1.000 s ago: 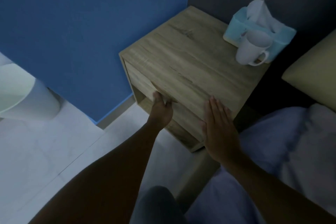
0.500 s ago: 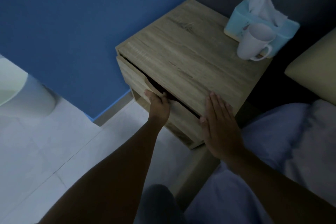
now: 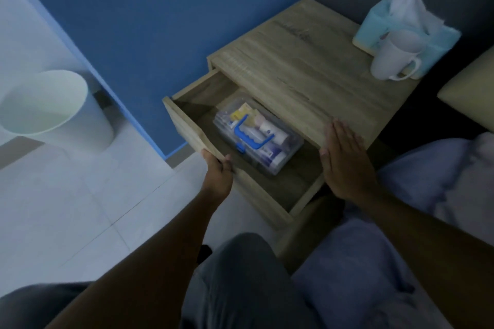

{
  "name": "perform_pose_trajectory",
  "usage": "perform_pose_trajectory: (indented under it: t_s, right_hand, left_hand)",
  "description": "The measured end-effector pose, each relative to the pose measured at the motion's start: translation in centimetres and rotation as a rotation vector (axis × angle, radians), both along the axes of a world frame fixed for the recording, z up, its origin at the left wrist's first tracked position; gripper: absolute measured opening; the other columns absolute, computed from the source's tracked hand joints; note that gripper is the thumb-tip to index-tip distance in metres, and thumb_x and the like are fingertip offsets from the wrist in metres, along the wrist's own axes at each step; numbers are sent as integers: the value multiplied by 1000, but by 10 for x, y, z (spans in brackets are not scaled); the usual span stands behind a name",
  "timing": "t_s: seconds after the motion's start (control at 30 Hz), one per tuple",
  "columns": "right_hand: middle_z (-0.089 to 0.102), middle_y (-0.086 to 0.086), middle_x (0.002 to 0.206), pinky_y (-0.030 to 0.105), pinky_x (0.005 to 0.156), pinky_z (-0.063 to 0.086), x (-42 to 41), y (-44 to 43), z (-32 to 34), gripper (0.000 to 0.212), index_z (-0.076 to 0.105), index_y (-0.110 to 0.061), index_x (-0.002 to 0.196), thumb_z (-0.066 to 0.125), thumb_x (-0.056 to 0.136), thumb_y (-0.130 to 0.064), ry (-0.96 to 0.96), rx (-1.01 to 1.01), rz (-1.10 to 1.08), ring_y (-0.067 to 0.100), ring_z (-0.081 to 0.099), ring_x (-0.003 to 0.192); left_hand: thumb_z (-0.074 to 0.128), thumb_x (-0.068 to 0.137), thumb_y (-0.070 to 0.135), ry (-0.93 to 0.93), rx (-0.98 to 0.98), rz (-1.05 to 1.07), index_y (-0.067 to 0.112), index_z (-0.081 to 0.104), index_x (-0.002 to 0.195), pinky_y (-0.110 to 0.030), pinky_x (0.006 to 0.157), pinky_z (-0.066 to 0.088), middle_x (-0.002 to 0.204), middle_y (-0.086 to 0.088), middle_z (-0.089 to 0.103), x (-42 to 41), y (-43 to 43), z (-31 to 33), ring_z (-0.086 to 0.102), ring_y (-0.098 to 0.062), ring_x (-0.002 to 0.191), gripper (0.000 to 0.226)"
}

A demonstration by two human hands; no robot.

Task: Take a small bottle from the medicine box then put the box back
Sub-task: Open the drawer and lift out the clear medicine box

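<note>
A clear plastic medicine box [image 3: 287, 151] with a blue handle lies inside the pulled-out drawer [image 3: 187, 128] of a wooden nightstand [image 3: 307, 75]. Small bottles and packets show through its closed lid. My left hand [image 3: 217, 171] grips the drawer's front edge. My right hand [image 3: 344, 160] rests flat, fingers together, against the nightstand's front right corner, just right of the box and not touching it.
A white mug [image 3: 393, 56] and a light blue tissue box [image 3: 406, 24] stand at the nightstand's back right. A pale bin [image 3: 53, 109] sits on the tiled floor at left. A blue wall [image 3: 160, 21] runs behind. Bedding [image 3: 427, 208] and a pillow [image 3: 470, 91] lie at right.
My left hand has pulled the drawer from shut to wide open, which has brought the medicine box into sight. My right hand has stayed pressed on the nightstand's corner.
</note>
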State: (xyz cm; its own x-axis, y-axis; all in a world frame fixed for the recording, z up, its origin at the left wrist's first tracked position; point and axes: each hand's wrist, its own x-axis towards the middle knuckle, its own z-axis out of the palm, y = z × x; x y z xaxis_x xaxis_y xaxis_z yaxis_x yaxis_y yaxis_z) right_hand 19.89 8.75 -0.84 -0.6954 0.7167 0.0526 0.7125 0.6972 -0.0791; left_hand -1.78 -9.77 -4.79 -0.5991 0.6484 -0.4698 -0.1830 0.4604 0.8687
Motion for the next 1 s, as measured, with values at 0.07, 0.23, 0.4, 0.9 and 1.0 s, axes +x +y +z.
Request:
perform_pose_trajectory:
  t_s: [0.07, 0.23, 0.4, 0.9, 1.0]
  right_hand:
    - [28, 20, 161, 50, 120, 23, 0, 0, 1, 62, 27, -2, 153, 27, 99, -31, -6, -2, 3, 34, 26, 149]
    - [28, 23, 159, 51, 120, 22, -2, -2, 4, 64, 27, 1, 152, 27, 98, -33, -8, -25, 10, 37, 27, 148]
    - [25, 22, 161, 50, 121, 21, -1, -1, 4, 66, 24, 0, 153, 24, 98, -37, -24, -35, 5, 36, 25, 149]
    - [8, 8, 167, 45, 126, 9, -70, -79, 5, 68, 12, -13, 158, 39, 102, -42, 67, -312, 183, 21, 4, 154]
    - [2, 6, 168, 45, 124, 10, -80, -79, -2, 73, 5, -18, 158, 38, 101, -49, 123, -476, -33, 22, 0, 154]
  left_hand:
    - [35, 101, 44, -7, -14, -1, 24, -17, 153, -41, 109, 35, 162, -1, 17, -1, -16, 1, 31, -26, 143, 77]
    - [34, 101, 44, 3, -56, -19, 22, -12, 154, -42, 111, 33, 162, -2, 18, -6, -42, 3, 31, -27, 144, 74]
    - [36, 102, 38, -5, -69, -18, 20, -12, 154, -44, 111, 33, 161, -5, 21, -8, -43, 9, 33, -29, 143, 73]
    - [67, 86, 16, 634, -1, 0, 28, 0, 155, -40, 115, 11, 163, 7, -15, -15, -17, 41, -9, -18, 150, 97]
    - [57, 92, 14, 599, -3, -117, 26, 8, 156, -44, 117, 16, 165, 4, -6, -28, -3, 45, -6, -19, 151, 82]
